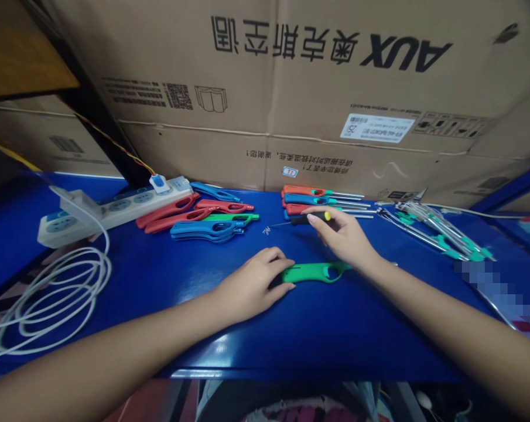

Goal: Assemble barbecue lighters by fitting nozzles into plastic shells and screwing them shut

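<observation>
My left hand (262, 282) lies low over the blue table, its fingers and thumb closed round the rear end of a green long-neck lighter (306, 272). The lighter lies flat, with its trigger loop to the right. In my right hand (346, 234) is a screwdriver (311, 218) with a black and yellow handle. Its thin shaft points left, and the tip is at a small heap of screws (266, 230). Just behind that hand lie assembled lighters (306, 199) in orange, blue and red with metal necks.
Loose handle shells (207, 230) in red, blue and green lie at the left. A power strip (119, 208) and a coiled white cable (49, 299) are farther left. Metal lighter necks (440, 228) are piled at the right. A large cardboard box (265, 105) stands behind.
</observation>
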Demonstrator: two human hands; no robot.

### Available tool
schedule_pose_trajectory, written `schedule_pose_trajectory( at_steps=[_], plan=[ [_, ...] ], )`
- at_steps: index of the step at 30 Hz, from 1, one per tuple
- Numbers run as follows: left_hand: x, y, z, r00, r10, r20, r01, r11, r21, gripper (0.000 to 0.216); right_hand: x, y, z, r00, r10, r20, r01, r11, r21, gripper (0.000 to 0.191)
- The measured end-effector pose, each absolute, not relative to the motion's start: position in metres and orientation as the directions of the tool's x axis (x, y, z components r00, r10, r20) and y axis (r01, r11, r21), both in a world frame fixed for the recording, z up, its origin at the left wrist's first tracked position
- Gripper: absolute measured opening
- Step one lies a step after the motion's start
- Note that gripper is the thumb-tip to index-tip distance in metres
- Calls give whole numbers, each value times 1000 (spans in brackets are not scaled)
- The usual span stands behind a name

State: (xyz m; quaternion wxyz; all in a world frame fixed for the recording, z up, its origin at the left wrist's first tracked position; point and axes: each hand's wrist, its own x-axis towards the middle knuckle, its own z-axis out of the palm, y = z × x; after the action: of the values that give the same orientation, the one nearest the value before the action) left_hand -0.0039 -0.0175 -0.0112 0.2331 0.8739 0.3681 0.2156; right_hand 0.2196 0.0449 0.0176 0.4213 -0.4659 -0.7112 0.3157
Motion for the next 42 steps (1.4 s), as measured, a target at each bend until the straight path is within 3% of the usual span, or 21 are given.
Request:
schedule_pose_trajectory(
  at_steps=[8,15,20,23,27,33,42],
  plan=[
    [-3,-17,-14,632,738,237,510,-626,589,40,221,42,20,-103,938,332,275,348,-896,37],
    [-2,-17,-12,601,759,250,488,-596,637,40,228,28,27,54,968,244,-145,250,-958,32],
    [0,-11,-10,393,882,261,404,-420,813,34,231,21,32,112,987,115,-339,147,-929,30],
    [0,-8,-7,249,936,248,277,-314,908,33,233,21,32,111,990,88,-364,123,-923,26],
    [-1,-9,0,179,952,250,211,-285,935,26,236,21,31,95,991,96,-350,124,-929,25],
    [-2,-12,8,219,884,413,278,-463,842,7,236,18,32,73,992,103,-319,121,-940,21],
    [-2,-15,8,283,780,559,316,-626,713,7,237,17,35,83,989,120,-265,138,-954,21]
  ],
)
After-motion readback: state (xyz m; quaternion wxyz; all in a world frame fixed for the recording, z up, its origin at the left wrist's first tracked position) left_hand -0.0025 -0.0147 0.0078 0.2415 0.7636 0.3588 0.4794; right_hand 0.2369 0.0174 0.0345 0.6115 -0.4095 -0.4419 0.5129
